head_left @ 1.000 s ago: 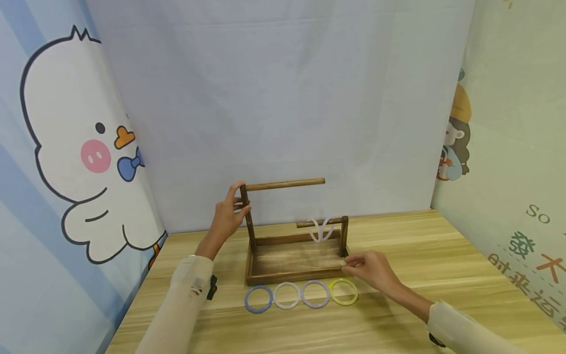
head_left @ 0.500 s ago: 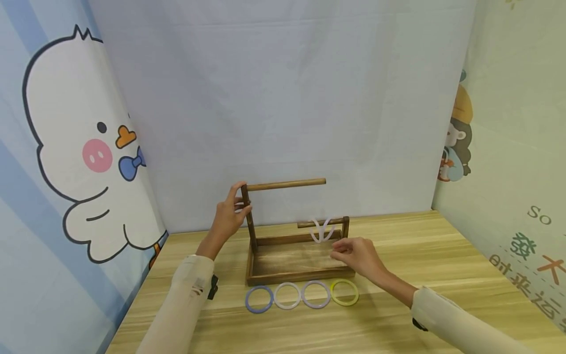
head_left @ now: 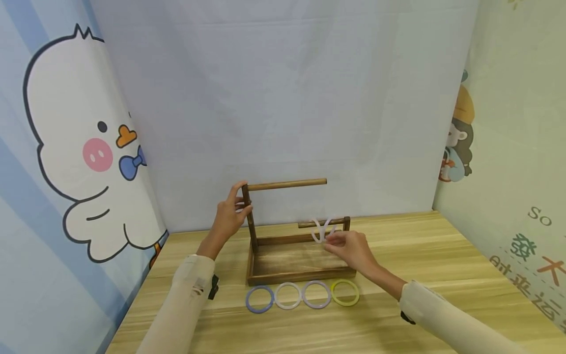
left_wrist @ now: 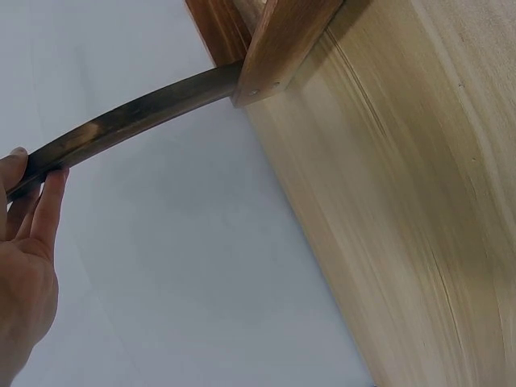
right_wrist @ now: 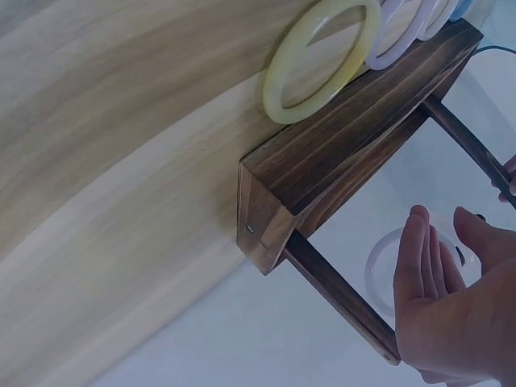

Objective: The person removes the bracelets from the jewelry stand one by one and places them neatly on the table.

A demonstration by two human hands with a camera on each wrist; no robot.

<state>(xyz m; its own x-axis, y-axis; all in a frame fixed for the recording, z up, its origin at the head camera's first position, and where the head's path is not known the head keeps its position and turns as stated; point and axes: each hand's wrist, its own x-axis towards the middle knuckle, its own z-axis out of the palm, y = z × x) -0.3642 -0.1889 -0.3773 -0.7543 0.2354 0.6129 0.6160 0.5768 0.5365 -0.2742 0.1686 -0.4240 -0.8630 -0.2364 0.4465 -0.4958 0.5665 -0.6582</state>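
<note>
A dark wooden stand (head_left: 300,276) with a tray base sits on the table. My left hand (head_left: 229,215) grips its tall left post (left_wrist: 137,121) just under the upper rod (head_left: 286,185); thumb and fingers (left_wrist: 32,201) curl round the wood. Two translucent white rings (head_left: 321,231) hang on the short lower rod at the right. My right hand (head_left: 342,245) reaches over the tray, its straight fingers (right_wrist: 419,266) right at one hanging ring (right_wrist: 380,272). I cannot see a firm hold on it.
Several rings lie in a row on the wooden table (head_left: 442,275) before the stand: blue (head_left: 248,300), white (head_left: 288,305), lilac (head_left: 316,305), yellow (head_left: 333,293). Printed cloth walls enclose the table at back, left and right.
My right hand has moved up and left from the tray's front right corner to the hanging rings. The left hand stayed on the post.
</note>
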